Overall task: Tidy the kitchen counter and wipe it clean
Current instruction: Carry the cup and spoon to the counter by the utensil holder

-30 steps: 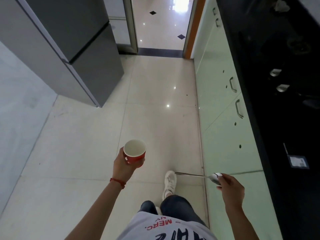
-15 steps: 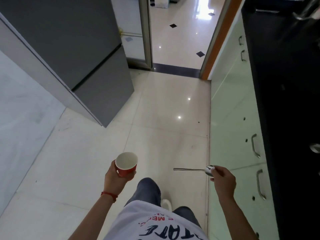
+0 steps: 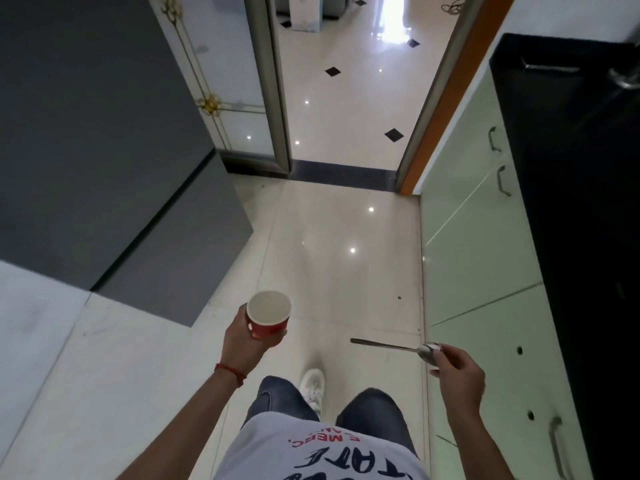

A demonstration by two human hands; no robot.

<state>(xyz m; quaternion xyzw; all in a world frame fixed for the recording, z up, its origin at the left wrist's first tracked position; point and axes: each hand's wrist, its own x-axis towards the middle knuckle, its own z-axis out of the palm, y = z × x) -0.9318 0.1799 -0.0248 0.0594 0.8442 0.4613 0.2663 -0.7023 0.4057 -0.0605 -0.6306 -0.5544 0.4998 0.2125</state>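
Two items are being carried off the counter [image 3: 568, 168]: a red paper cup [image 3: 268, 318], gripped upright in the left hand [image 3: 242, 341], shows a bare white inside, and a spoon [image 3: 398, 348] is pinched by its bowl in the right hand [image 3: 457, 375]. Tidying is judged underway; wiping looks not yet begun, and no cloth is seen.

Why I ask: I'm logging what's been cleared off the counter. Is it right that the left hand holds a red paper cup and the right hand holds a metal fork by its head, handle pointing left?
Not quite. In the head view the right hand pinches a metal spoon, not a fork, by its bowl, handle pointing left. The left hand does hold the red paper cup.
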